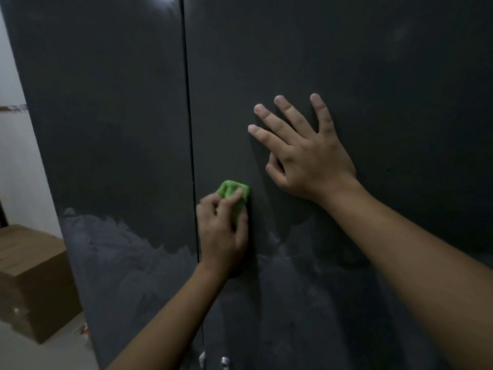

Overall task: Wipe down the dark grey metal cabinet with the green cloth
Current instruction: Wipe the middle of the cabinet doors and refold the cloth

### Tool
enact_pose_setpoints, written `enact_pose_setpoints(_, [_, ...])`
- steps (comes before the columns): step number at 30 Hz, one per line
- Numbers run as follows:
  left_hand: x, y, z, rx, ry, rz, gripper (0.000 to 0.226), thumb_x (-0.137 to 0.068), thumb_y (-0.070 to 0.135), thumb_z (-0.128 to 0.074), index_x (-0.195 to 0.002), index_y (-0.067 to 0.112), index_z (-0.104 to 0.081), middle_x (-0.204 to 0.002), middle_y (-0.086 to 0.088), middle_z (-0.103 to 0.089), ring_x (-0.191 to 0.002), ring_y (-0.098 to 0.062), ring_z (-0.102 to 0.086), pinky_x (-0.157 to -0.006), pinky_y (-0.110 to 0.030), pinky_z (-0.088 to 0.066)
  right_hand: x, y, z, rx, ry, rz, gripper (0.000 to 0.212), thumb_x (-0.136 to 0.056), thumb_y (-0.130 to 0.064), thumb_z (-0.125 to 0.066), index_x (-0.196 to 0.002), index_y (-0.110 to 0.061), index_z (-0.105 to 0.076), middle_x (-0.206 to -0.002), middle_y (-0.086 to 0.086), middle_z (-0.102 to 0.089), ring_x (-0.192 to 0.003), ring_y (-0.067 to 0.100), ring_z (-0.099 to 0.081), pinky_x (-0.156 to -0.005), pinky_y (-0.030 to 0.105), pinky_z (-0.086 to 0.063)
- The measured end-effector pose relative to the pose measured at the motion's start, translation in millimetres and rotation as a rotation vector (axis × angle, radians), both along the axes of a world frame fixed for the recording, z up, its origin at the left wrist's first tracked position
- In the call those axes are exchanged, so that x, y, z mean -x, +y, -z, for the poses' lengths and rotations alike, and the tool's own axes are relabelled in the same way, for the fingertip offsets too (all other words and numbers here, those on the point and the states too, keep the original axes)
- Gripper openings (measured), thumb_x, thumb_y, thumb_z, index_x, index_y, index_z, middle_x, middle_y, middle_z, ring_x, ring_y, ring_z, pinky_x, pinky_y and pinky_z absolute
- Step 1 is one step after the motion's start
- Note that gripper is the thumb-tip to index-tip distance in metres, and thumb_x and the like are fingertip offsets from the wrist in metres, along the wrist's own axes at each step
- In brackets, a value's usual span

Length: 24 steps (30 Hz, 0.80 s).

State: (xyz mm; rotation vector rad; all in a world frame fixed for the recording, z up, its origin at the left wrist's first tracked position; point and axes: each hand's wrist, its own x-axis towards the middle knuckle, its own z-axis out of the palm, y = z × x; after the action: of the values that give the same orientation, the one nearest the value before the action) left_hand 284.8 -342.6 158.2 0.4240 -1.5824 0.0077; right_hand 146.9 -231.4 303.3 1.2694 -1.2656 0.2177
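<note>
Dim room; dark grey metal cabinet (106,129), lower doors dusty. Your left hand (221,231) pinches the bunched green cloth (232,192) by the seam (190,129). Your right hand (301,153) lies flat, fingers (269,116) spread, and may smudge the clean panel; the small wad may streak.

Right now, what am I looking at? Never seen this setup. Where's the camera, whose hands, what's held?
No robot here: one camera worn on a person's head looks forward and down at their own bare hands. The dark grey surface filling the view is a metal cabinet, close up, with a gap between its two doors. The left hand grips a bunched green cloth against the door beside that gap. The right hand lies flat on the same door, fingers spread. A cardboard box stands at the left.
</note>
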Motion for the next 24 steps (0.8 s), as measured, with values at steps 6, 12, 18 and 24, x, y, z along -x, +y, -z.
enact_pose_setpoints(6, [39.1,56.1,25.7,0.016,-0.089,0.090,0.039,-0.086,0.029,-0.054,-0.124,0.020,-0.052,-0.115,-0.006,-0.044,-0.097,-0.022,-0.046,-0.082,-0.030,-0.042,-5.4,7.7,-1.0,-0.053,-0.014,0.012,0.060,-0.091,-0.040,-0.043,-0.149,-0.024,-0.048,-0.163,0.003,-0.032,-0.152,0.030,-0.023,-0.119,0.066,-0.010])
enact_pose_setpoints(12, [67.9,101.1,31.0,0.328,-0.386,0.113,0.025,-0.088,0.030,-0.059,-0.109,0.018,-0.057,-0.101,-0.013,-0.057,-0.074,-0.028,-0.053,-0.060,-0.036,-0.050,14.7,39.3,0.6,-0.300,0.084,-0.070,0.048,-0.090,-0.035,-0.043,-0.131,-0.025,-0.064,-0.153,-0.003,-0.049,-0.149,0.026,-0.033,-0.122,0.057,-0.013])
enact_pose_setpoints(18, [46.8,71.1,-10.1,0.037,-0.110,0.106,0.037,-0.091,0.030,-0.055,-0.127,0.025,-0.060,-0.108,-0.011,-0.053,-0.091,-0.026,-0.050,-0.072,-0.031,-0.047,75.5,118.1,-0.6,-0.175,0.044,-0.062,0.050,-0.089,-0.025,-0.049,-0.137,-0.027,-0.062,-0.154,-0.007,-0.047,-0.145,0.019,-0.040,-0.120,0.053,-0.024])
enact_pose_setpoints(24, [75.4,95.1,-14.5,0.013,-0.035,0.145,0.039,-0.089,0.025,-0.056,-0.125,0.013,-0.064,-0.105,-0.015,-0.051,-0.089,-0.027,-0.046,-0.080,-0.030,-0.041,109.7,157.0,9.5,0.015,0.041,0.052,0.050,-0.098,-0.025,-0.045,-0.147,-0.032,-0.051,-0.158,-0.007,-0.040,-0.149,0.020,-0.035,-0.117,0.063,-0.022])
